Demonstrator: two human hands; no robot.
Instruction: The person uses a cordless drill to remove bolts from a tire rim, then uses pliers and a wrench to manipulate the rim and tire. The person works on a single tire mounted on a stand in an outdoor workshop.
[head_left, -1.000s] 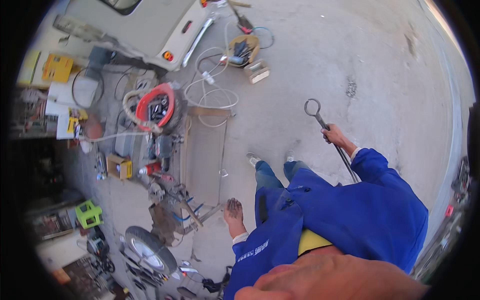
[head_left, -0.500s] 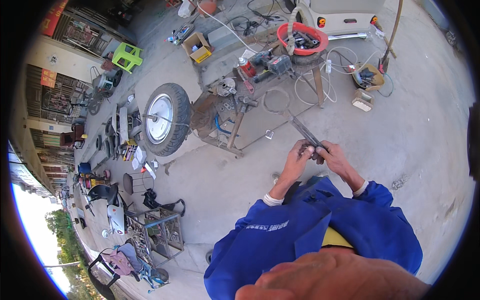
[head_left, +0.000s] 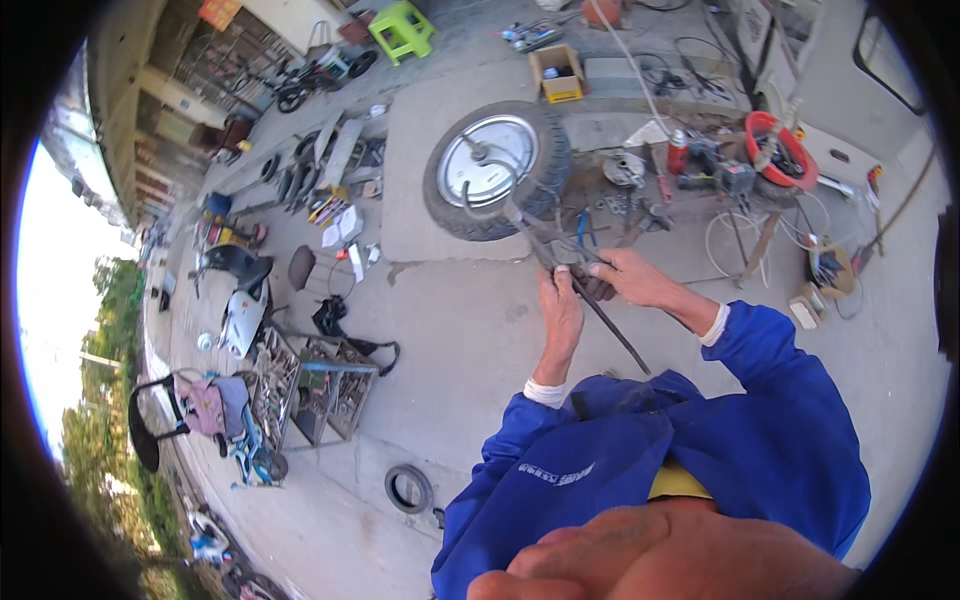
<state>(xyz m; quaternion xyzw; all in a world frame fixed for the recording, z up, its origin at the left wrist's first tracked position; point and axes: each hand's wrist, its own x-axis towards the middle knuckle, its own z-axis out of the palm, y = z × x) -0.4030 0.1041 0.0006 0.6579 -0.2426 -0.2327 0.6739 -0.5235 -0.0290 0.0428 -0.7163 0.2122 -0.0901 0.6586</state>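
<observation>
Head view, watched from a distance: I am holding a long-handled metal tool [head_left: 535,238] in front of the blue jacket [head_left: 580,470]. My left hand [head_left: 562,310] is wrapping its handles from the left, thumb on top; my right hand [head_left: 632,277] is gripping them from the right, so the grip is narrow and filled on both sides. One bare handle is extending back toward the jacket. The tool's curved end is pointing away from me and overlapping the large wheel [head_left: 503,133] in view; whether metal is touching wheel, I cannot tell. Beyond my right hand, a red bottle [head_left: 677,152] and a red bowl [head_left: 805,181] are standing to the right of the wheel.

I am judging the step in hand as handling and turning the tool, its curved end not visibly closed around anything. As I am reading it, the next move is calling for a firm two-handed hold and a careful angle.
</observation>
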